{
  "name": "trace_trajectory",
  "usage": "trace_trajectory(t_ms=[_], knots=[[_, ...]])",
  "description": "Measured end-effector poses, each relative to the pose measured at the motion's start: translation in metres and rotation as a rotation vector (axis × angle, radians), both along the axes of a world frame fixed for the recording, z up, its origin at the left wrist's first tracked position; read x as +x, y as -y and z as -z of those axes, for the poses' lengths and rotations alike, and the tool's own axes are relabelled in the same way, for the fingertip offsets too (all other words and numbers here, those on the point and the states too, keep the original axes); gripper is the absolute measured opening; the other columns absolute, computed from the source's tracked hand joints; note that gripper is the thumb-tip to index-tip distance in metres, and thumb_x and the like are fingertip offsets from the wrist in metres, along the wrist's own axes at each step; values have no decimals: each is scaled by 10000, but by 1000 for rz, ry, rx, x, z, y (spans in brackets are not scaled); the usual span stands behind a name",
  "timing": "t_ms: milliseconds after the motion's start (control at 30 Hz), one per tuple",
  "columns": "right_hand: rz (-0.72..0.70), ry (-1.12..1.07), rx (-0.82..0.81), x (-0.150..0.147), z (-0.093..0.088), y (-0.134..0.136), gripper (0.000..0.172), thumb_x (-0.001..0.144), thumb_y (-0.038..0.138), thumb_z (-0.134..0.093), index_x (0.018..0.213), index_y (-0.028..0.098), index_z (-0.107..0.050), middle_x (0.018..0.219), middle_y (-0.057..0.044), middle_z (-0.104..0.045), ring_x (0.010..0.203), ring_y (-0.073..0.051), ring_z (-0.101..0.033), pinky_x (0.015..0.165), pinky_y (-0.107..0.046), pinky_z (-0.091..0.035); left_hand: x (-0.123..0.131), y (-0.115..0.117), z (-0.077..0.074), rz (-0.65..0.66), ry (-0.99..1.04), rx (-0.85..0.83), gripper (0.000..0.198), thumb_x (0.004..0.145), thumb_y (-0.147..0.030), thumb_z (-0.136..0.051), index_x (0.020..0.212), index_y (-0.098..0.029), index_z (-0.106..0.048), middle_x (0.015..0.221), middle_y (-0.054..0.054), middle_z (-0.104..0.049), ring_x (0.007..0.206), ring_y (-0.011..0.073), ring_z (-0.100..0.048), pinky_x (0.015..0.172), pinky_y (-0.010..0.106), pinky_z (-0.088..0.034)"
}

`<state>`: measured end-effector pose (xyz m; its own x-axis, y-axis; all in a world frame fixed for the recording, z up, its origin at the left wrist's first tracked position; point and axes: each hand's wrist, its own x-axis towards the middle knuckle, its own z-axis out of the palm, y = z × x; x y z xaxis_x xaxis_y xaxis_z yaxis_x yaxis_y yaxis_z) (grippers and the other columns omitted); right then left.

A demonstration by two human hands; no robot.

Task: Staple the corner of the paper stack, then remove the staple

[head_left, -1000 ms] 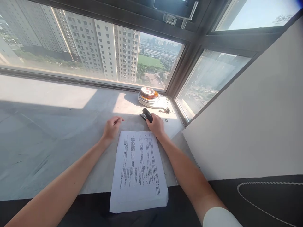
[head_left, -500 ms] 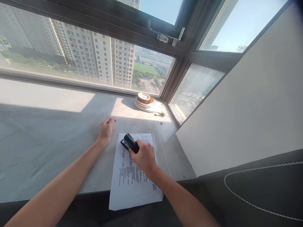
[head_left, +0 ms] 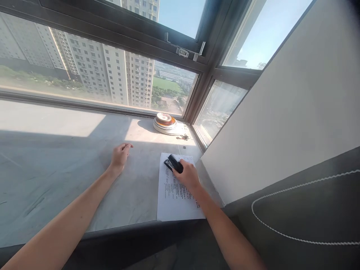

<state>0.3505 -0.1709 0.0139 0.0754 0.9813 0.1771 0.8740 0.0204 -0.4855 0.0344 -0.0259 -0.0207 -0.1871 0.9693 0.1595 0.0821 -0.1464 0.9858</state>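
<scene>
**A:** The right hand (head_left: 189,175) is closed round the back end of a black stapler (head_left: 173,164), fingers over its top, just right of centre frame.

**B:** And the stapler itself?

**A:** A short, dark, glossy body with its nose pointing to the upper left and a paler strip showing at the mouth. It sits over the top left corner of the printed paper (head_left: 176,198). I cannot tell whether the corner is inside the mouth.

**B:** The paper?

**A:** White with dense lines of black print, lying flat on the grey bench (head_left: 70,168). Its near edge reaches the bench's front edge at lower centre.

**B:** Left hand?

**A:** The left hand (head_left: 119,155) rests on the bench to the left of the paper and well apart from it, fingers loosely curled, holding nothing.

**B:** Room to move?

**A:** A wide stretch of bench runs off to the left, mostly shaded, with a sunlit patch at upper left. The right side is tight, because the white wall (head_left: 281,112) slants in just beside the paper's right edge. Further up, in the corner by the window frame (head_left: 197,97), there's a stack of plates (head_left: 165,123) with small dark bits (head_left: 182,137) next to it, well apart from the stapler.
</scene>
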Motion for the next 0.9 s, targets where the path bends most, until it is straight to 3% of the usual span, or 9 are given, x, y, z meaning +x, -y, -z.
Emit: trace_trajectory(t_ms=[67, 167, 233, 300, 400, 467, 600, 767, 900], knots=[[-81, -92, -29, 18, -7, -8, 379, 897, 633, -764, 836, 276, -652, 806, -49, -746, 754, -277, -701, 629, -348, -449, -1, -2, 1, 18, -3, 5, 179, 838, -394, -638, 774, -228, -656, 578, -39, -407, 564, 153, -399, 549, 278, -314], [-91, -180, 69, 45, -21, -28, 450, 1055, 639, -548, 910, 256, -736, 869, -64, -791, 835, -272, -750, 745, -369, -530, -2, -4, 2, 26, -7, 16, 199, 825, -413, -642, 787, -220, -669, 574, -38, -419, 568, 152, -405, 557, 272, -325], [-26, -82, 151, 58, -26, -45, 457, 1101, 571, -472, 981, 239, -762, 965, -94, -813, 923, -289, -758, 837, -405, -553, -2, -4, 1, 30, -8, 22, 218, 825, -426, -634, 804, -214, -680, 572, -39, -416, 572, 153, -401, 564, 271, -329], [-47, 38, 130, 61, -24, -63, 422, 1100, 525, -498, 1176, 211, -770, 1239, -152, -801, 1180, -331, -731, 987, -451, -556, -3, -2, 0, 42, -12, 28, 238, 830, -437, -621, 820, -208, -688, 570, -41, -406, 573, 155, -388, 567, 273, -325], [-139, 228, -14, 50, -8, -82, 662, 1079, 598, -546, 1561, 147, -598, 1736, -233, -451, 1631, -376, -405, 1276, -523, -391, -6, 3, -1, 58, -29, 30, 245, 833, -439, -622, 832, -204, -693, 575, -43, -395, 576, 158, -388, 573, 276, -329], [-115, 322, -111, 38, 5, -89, 803, 1093, 644, -491, 1702, 123, -427, 1836, -257, -208, 1724, -393, -202, 1357, -573, -244, -8, 6, -1, 61, -46, 29, 245, 829, -442, -631, 828, -204, -691, 574, -44, -391, 575, 161, -392, 577, 278, -335], [-20, 412, -244, 23, 24, -96, 871, 1113, 653, -406, 1784, 130, -220, 1836, -318, -84, 1735, -449, -95, 1343, -706, -140, -9, 11, -3, 58, -80, 24, 277, 819, -468, -633, 826, -200, -702, 569, -46, -370, 577, 166, -395, 572, 278, -325], [11, 470, -283, 17, 31, -101, 758, 1141, 523, -325, 1772, 111, -252, 1813, -354, -144, 1720, -470, -162, 1284, -812, -140, -7, 15, -8, 44, -127, 15, 315, 795, -479, -619, 835, -189, -735, 574, -48, -347, 569, 163, -379, 553, 278, -290], [-2, 445, -270, 0, 32, -106, 777, 1144, 539, -287, 1760, 65, -256, 1812, -364, -121, 1727, -467, -114, 1268, -844, -109, -8, 19, -12, -27, -185, 15, 351, 794, -491, -597, 840, -183, -758, 562, -48, -344, 563, 169, -369, 561, 289, -293]])
